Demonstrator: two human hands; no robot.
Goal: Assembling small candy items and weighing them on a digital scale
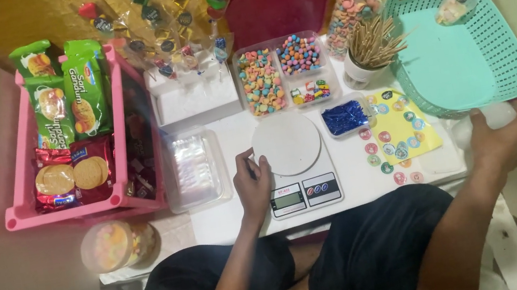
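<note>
Left hand: my grip rests at the left edge of the digital kitchen scale, fingers curled loosely, grasping nothing
Right hand: my grip is clenched around a white object, just below the turquoise basket
Scale: centred on the white surface, round platform bare
Behind the scale: clear divided tray of coloured beads, cup of wooden sticks, small tray of blue pieces
Right of the scale: yellow sticker sheet
Far left: pink crate holding biscuit packets
</note>
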